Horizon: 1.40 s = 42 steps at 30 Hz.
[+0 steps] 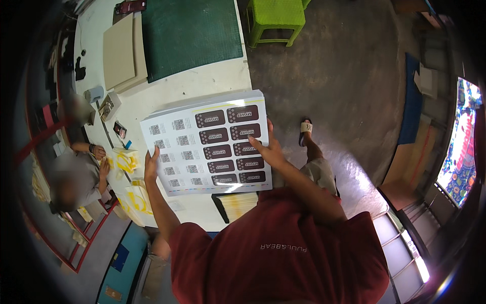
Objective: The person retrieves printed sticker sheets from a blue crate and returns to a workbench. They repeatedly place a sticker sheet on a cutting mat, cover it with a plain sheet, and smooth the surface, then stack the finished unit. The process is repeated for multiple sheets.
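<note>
A thick stack of large printed sheets (202, 152) lies across both my hands over the white table's edge. Rows of dark rounded cards fill its right part, and small square codes run down its left part. My left hand (151, 164) grips the left edge, thumb on top. On the right edge, my right hand (269, 149) holds the stack with its thumb on the top sheet and fingers behind it. The fingers under the stack are partly hidden. Beneath its near edge, a black-edged holder with yellowish sheets (239, 206) rests on the table.
A green cutting mat (192, 38) and beige boards (121, 53) lie on the white table (202, 86). At the left, a co-worker's hands (101, 158) touch yellow-and-white pieces (125, 161). A green stool (276, 20) stands on the dark floor beyond the table.
</note>
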Each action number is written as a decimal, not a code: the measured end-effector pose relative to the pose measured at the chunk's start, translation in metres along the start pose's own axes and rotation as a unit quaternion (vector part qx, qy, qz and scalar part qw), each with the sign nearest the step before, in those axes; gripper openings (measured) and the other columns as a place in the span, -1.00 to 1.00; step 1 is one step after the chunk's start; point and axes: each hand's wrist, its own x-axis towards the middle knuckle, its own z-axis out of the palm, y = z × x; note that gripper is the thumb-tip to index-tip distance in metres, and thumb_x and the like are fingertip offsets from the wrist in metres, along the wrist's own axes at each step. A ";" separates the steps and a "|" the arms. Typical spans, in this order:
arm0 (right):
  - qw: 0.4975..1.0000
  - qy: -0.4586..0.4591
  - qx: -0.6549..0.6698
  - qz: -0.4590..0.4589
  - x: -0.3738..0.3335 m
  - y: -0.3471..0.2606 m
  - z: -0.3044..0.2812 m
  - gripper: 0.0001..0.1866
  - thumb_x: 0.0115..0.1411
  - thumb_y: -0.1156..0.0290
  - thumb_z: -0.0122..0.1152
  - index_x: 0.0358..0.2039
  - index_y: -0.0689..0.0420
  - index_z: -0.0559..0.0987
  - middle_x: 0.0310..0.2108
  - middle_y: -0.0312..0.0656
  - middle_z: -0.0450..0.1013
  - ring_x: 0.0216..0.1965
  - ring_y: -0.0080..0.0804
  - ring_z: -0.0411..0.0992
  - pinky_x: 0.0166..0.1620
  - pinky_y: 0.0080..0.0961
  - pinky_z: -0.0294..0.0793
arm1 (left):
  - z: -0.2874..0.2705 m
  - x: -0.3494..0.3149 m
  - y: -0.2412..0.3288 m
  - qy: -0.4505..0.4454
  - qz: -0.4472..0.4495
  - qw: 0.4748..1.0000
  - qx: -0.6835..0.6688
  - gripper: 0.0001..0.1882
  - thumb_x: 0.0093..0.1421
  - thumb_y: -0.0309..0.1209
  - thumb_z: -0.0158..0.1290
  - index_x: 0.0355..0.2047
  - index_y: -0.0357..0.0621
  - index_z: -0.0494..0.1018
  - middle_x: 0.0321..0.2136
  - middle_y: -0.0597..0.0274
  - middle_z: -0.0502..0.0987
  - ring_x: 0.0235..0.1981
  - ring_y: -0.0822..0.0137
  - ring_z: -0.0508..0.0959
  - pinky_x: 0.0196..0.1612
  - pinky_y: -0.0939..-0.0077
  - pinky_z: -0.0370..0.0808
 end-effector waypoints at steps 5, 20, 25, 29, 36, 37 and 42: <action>0.989 0.065 -0.122 -0.049 0.006 0.014 -0.003 -0.22 0.17 -0.08 0.26 0.21 0.24 0.33 0.23 0.06 0.17 0.40 -0.12 -0.04 0.34 -0.27 0.11 | 0.010 -0.001 0.012 0.012 0.030 0.999 0.010 -0.32 0.29 -0.09 0.11 0.24 -0.34 0.26 0.09 0.03 0.45 0.09 0.18 0.46 0.15 0.32 0.37; 0.985 -0.109 0.084 0.104 -0.006 0.045 -0.017 0.17 0.08 0.22 0.43 0.40 0.10 -0.29 0.27 0.01 0.08 0.32 -0.13 0.10 0.29 -0.22 0.23 | 0.018 -0.010 0.019 0.041 0.015 0.994 0.097 -0.20 0.27 0.17 -0.03 0.18 -0.36 0.37 0.11 0.03 0.47 0.13 0.26 0.43 0.20 0.35 0.27; 0.965 -0.160 0.134 0.161 -0.010 0.002 -0.017 -0.12 0.08 0.26 0.42 0.30 0.22 0.13 0.21 -0.02 0.23 0.28 -0.16 0.17 0.26 -0.20 0.27 | 0.036 -0.012 0.029 0.079 0.014 0.994 0.077 -0.17 0.24 0.16 0.03 0.19 -0.40 0.35 0.13 0.02 0.46 0.14 0.25 0.42 0.23 0.40 0.25; 0.958 -0.140 0.089 0.236 -0.001 -0.004 -0.042 -0.21 0.07 0.19 0.41 0.21 0.33 0.31 0.13 0.01 0.39 0.22 -0.14 0.27 0.25 -0.21 0.25 | 0.019 -0.014 0.010 0.012 -0.031 0.989 -0.146 -0.18 0.28 0.13 -0.01 0.22 -0.42 0.30 0.18 -0.07 0.41 0.21 0.17 0.38 0.28 0.34 0.21; 0.864 -0.037 -0.366 -0.342 0.050 -0.135 0.031 -0.13 0.10 0.05 0.38 0.18 0.48 0.28 0.06 0.33 0.38 0.08 0.13 0.41 0.17 -0.15 0.35 | 0.081 -0.118 -0.119 0.494 0.055 0.822 -0.278 -0.22 0.36 0.12 -0.14 0.24 -0.41 0.26 0.21 -0.16 0.33 0.22 0.09 0.33 0.29 0.27 0.21; 0.843 -0.106 -0.398 -0.347 0.067 -0.149 0.058 -0.12 0.08 0.01 0.39 0.17 0.47 0.31 0.05 0.31 0.39 0.08 0.11 0.42 0.15 -0.18 0.38 | 0.112 -0.126 -0.140 0.423 0.074 0.797 -0.424 -0.28 0.37 0.11 -0.14 0.23 -0.30 0.31 0.16 -0.08 0.40 0.14 0.15 0.40 0.25 0.30 0.28; 0.758 -0.311 -0.556 -0.138 0.168 -0.163 0.183 -0.10 -0.09 -0.18 0.44 0.07 0.32 0.50 0.00 0.16 0.50 0.05 -0.05 0.50 0.12 -0.34 0.44 | 0.206 -0.131 -0.091 0.230 0.062 0.744 -0.624 -0.25 0.36 0.09 -0.10 0.33 -0.22 0.14 0.21 0.02 0.36 0.21 0.12 0.38 0.24 0.16 0.31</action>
